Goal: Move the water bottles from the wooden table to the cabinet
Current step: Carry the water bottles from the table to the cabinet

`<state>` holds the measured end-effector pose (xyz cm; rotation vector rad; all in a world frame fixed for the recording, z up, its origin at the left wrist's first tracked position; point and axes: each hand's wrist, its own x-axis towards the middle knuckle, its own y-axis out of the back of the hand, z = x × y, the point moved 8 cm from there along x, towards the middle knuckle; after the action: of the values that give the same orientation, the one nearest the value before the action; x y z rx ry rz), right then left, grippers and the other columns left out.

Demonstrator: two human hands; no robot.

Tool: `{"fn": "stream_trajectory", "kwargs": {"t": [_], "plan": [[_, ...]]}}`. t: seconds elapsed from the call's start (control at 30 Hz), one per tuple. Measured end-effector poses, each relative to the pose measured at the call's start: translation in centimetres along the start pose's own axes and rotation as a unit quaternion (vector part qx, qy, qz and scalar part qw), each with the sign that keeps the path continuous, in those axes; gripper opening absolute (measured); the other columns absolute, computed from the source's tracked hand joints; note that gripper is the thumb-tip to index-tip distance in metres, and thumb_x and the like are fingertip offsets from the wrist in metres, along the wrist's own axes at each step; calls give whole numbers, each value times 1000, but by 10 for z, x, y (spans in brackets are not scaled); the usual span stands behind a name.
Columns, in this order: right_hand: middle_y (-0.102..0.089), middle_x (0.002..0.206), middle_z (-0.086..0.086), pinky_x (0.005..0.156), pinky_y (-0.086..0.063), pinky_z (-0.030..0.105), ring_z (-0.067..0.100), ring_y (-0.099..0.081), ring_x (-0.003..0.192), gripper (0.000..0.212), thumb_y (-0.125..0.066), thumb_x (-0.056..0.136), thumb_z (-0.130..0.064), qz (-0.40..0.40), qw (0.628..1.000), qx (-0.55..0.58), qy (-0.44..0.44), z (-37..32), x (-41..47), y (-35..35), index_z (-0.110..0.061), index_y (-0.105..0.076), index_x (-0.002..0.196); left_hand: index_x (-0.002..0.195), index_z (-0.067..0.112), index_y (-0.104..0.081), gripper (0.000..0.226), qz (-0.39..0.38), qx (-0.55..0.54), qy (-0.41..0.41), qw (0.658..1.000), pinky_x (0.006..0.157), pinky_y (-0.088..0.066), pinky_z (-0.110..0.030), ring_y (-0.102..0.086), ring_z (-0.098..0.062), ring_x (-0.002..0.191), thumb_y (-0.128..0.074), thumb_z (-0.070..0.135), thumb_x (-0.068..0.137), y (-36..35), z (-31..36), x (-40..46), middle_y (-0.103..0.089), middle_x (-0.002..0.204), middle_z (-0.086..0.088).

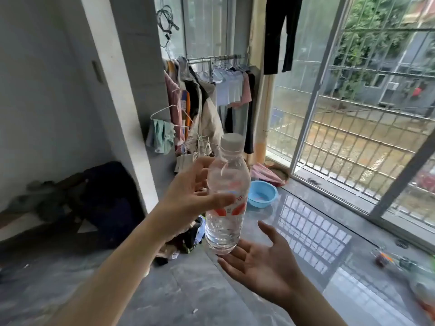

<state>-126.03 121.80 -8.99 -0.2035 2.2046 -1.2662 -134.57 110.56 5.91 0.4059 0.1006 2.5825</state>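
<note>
Right hand (261,262): palm up, fingers spread, just under the bottle's base.
Left hand (188,196): gripping the bottle's middle.
Bottle (226,198): upright in mid-air, capped, above the floor (235,302).

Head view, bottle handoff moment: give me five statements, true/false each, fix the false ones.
1. The water bottle has a white cap on. True.
2. The left hand holds the bottle around its middle. True.
3. The right hand has a closed grip on the bottle's neck. False: it is open, palm up, just under the bottle's base.
4. The bottle lies flat on the floor. False: it is held in the air, nearly upright.
5. A blue basin sits on the floor beyond the bottle. True.
</note>
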Motion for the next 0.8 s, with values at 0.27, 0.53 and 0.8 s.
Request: {"fn": "stream_trajectory", "kwargs": {"t": [0.27,0.53,0.8], "plan": [[-61,134,25,91,-57,48,40,-66,115,73,-56,85,-49,147,971,80,169,-37,-67,77,8,-58,131,124,23,-60,68,-178,-59,-25,982,88,-61,-33,-73,-16,108,-86,36,63,-128,-14,54,-76,115,5],[-65,126,26,91,-56,52,41,-71,101,67,-65,79,-44,218,896,174,346,-30,-217,154,9,-67,120,116,37,-62,66,-358,-103,-48,927,90,-62,-37,-72,-13,109,-86,44,55,-310,23,32,-76,114,10],[-67,119,26,83,-58,50,42,-68,104,69,-68,79,-47,269,775,251,514,52,-403,201,6,-66,123,123,30,-62,67,-537,-151,-96,824,87,-61,-30,-72,-12,112,-86,37,61,-486,104,-90,-75,119,7]]}}
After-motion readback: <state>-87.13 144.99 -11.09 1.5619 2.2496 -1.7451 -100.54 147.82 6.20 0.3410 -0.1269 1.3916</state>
